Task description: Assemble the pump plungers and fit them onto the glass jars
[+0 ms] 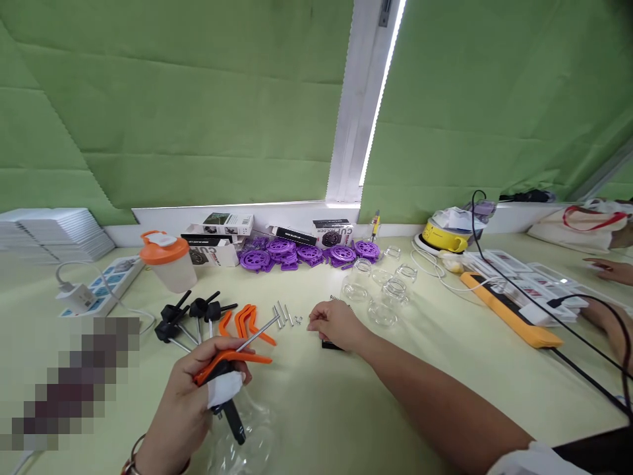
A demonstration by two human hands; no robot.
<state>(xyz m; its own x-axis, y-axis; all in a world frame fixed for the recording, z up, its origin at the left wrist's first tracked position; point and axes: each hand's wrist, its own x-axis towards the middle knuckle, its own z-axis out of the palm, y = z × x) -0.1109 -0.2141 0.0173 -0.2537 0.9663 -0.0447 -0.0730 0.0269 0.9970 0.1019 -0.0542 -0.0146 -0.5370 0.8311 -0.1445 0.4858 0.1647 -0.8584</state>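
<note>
My left hand (192, 402) grips a part-built tool (227, 373) near the table's front: an orange lever, a metal rod pointing up to the right, a white collar and a black handle below. A clear plastic piece (257, 429) lies under it. My right hand (336, 324) reaches forward to the middle of the table, fingers curled and pinched near several small metal pins (284, 313). A black part (330, 345) shows just under that hand. Whether the fingers hold a pin is hidden.
Black-handled rods (192, 315) and orange levers (244, 321) lie left of the pins. Clear jars (383, 290), purple wheels (306, 254), small boxes (222, 227) and an orange-lidded cup (165, 260) stand behind. Power strips (106, 284), cables and another person's hands (610, 270) are at the sides.
</note>
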